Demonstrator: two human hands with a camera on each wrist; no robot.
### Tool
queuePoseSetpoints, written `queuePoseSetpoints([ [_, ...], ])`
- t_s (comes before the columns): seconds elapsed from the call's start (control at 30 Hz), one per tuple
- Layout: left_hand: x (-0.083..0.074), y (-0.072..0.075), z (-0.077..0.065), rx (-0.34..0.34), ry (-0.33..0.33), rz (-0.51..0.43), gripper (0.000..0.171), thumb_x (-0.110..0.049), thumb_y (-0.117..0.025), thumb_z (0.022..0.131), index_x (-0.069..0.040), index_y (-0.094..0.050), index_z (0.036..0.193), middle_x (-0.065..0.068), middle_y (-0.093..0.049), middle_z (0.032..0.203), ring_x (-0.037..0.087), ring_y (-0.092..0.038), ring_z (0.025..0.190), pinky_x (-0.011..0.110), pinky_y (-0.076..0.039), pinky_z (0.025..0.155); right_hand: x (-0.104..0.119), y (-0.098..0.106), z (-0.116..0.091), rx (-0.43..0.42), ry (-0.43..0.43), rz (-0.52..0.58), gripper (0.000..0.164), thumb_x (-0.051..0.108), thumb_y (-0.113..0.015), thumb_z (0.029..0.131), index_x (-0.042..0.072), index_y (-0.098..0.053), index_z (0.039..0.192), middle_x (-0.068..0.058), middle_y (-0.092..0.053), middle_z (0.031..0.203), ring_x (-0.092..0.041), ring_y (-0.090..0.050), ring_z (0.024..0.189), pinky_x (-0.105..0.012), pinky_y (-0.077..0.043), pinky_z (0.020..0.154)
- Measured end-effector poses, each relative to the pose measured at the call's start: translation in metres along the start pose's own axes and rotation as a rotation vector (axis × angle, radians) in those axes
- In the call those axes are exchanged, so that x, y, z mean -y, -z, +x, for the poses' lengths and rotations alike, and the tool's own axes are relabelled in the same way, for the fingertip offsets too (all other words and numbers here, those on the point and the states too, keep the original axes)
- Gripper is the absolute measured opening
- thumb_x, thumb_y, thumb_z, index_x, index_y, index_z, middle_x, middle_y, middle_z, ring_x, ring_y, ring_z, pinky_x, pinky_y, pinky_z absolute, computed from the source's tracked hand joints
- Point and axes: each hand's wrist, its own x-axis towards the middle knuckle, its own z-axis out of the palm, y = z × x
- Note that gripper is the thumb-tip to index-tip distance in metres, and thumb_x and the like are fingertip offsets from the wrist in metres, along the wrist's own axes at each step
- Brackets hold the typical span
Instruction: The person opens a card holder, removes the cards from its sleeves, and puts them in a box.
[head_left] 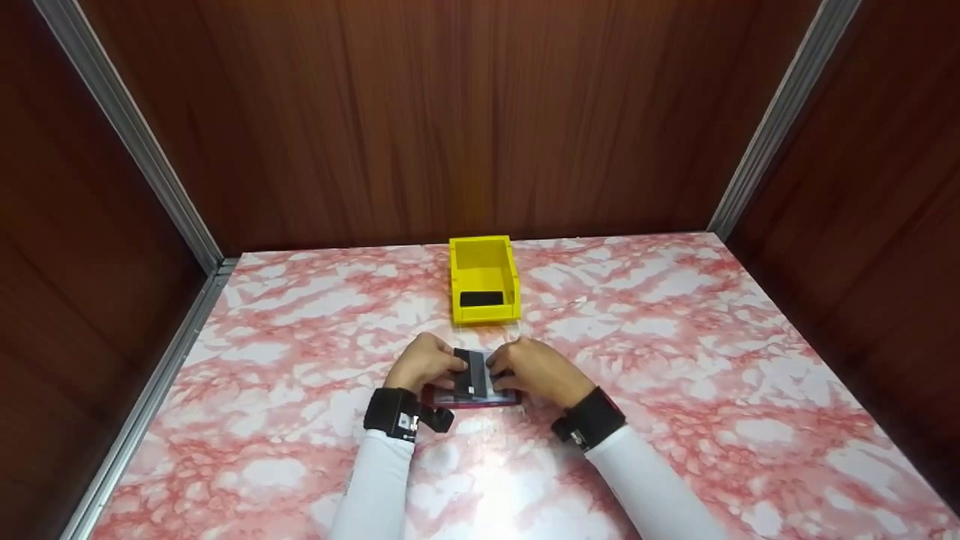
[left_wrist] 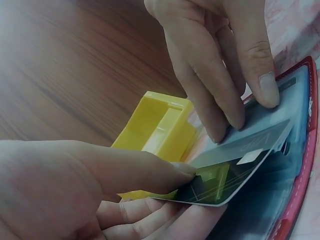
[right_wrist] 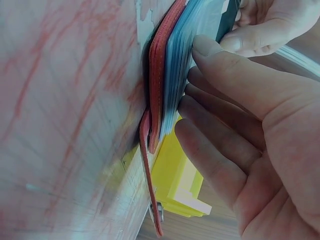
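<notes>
My left hand pinches a dark card with pale "VIP" lettering between thumb and fingers. One end of the card lies over the clear sleeves of an open card holder with a red stitched cover. At the other side of the holder, my right hand holds the sleeves near their edge, thumb on the clear plastic. In the right wrist view the stacked sleeves stand out from the red cover, and a strap with a metal snap hangs loose. How far the card sits inside a sleeve cannot be told.
A yellow bin stands just beyond the card holder, with a dark rectangle at its front. The red-and-white marbled tabletop is bounded by brown wood-grain panels and metal corner posts.
</notes>
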Motion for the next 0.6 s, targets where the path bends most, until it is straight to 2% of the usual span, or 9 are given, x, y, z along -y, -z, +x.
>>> queuePoseSetpoints([
  [0.1, 0.0, 0.0, 0.0, -0.003, -0.01, 0.008, 0.026, -0.002, -0.078, 0.08, -0.009, -0.055, 0.069, 0.004, -0.057, 0.084, 0.013, -0.065, 0.055, 0.024, -0.059, 0.054, 0.0, 0.0, 0.0, 0.005, -0.009, 0.006, 0.025, 0.024, -0.078, 0.089, 0.017, -0.079, 0.113, 0.0, -0.078, 0.112, -0.014, -0.073, 0.102, -0.037, -0.059, 0.095],
  [0.27, -0.001, 0.003, -0.001, -0.013, -0.018, 0.002, 0.022, -0.002, -0.079, 0.08, -0.006, -0.058, 0.075, 0.007, -0.061, 0.086, 0.013, -0.066, 0.054, 0.024, -0.058, 0.053, 0.0, 0.0, 0.001, 0.006, -0.015, 0.014, 0.023, 0.024, -0.078, 0.089, 0.017, -0.079, 0.111, 0.001, -0.077, 0.113, -0.014, -0.072, 0.103, -0.037, -0.059, 0.095],
  [0.6, -0.005, 0.012, -0.004, -0.021, -0.013, 0.067, 0.013, -0.005, -0.079, 0.081, -0.001, -0.068, 0.084, 0.008, -0.066, 0.088, 0.014, -0.066, 0.057, 0.025, -0.059, 0.056, 0.0, 0.0, 0.0, -0.017, 0.042, 0.004, 0.021, 0.025, -0.079, 0.088, 0.016, -0.081, 0.106, 0.0, -0.078, 0.107, -0.012, -0.073, 0.095, -0.035, -0.061, 0.09],
])
